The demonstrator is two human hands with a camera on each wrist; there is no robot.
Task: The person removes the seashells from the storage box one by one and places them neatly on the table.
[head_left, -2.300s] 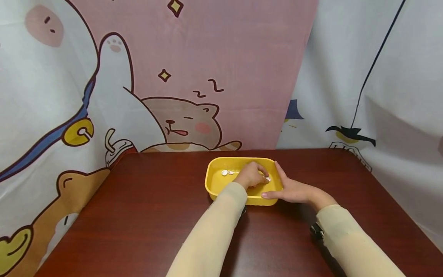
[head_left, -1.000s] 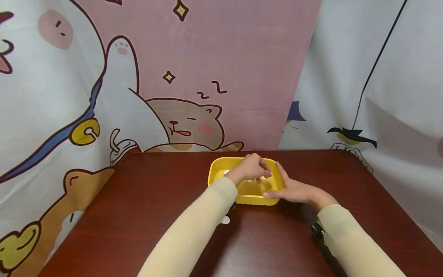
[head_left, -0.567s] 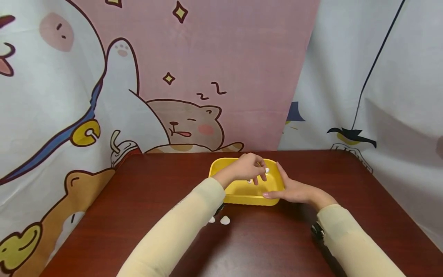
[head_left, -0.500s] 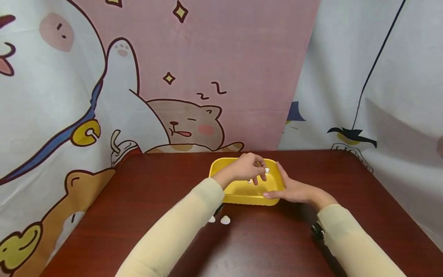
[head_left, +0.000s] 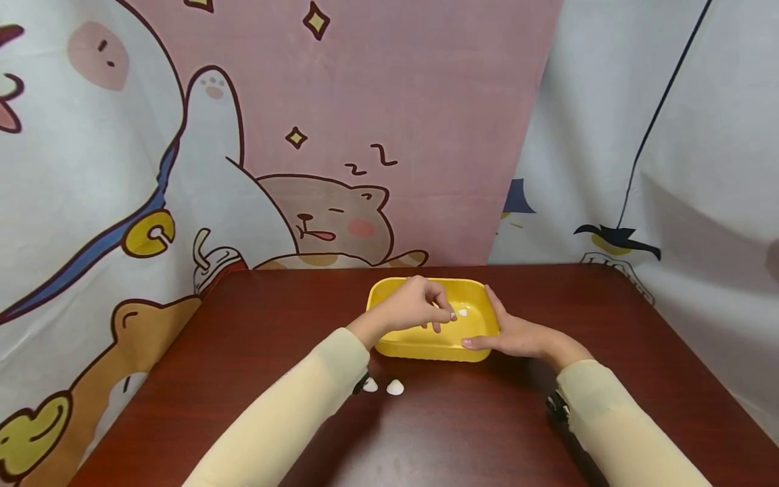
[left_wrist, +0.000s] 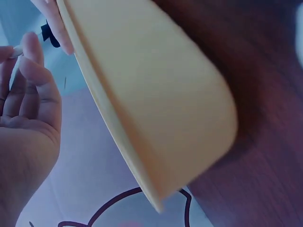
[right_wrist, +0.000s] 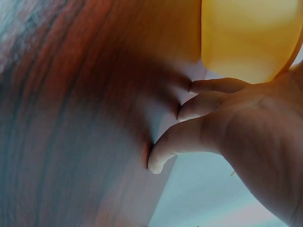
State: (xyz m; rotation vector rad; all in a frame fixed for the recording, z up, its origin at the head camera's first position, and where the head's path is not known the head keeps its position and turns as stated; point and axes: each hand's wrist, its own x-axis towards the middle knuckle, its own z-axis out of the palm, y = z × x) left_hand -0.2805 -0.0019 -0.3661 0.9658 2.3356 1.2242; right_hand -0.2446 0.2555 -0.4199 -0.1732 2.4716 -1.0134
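Observation:
A yellow plastic tray [head_left: 426, 352] stands on the dark wooden table. Over it, my left hand [head_left: 414, 303] pinches a small white shell [head_left: 453, 316] between thumb and fingertips. In the left wrist view, the same white shell [left_wrist: 18, 51] shows partly between the fingertips. Another white shell [head_left: 462, 312] lies on the tray floor; the left hand hides part of that floor. My right hand [head_left: 517, 335] holds the tray's right end, thumb along the near rim and fingers at the end wall. In the right wrist view, the right hand's fingers [right_wrist: 203, 106] reach down to the tabletop beside the tray.
Two white shells, a left one [head_left: 370, 385] and a right one [head_left: 395, 387], lie on the table [head_left: 462, 426] in front of the tray. The left sleeve passes close beside them. A printed cloth [head_left: 450, 135] hangs behind the table.
My left hand has moved left and a little down over the tray with a shell between its fingertips. Both shells on the table have come into view from behind the sleeve. The right hand stays put.

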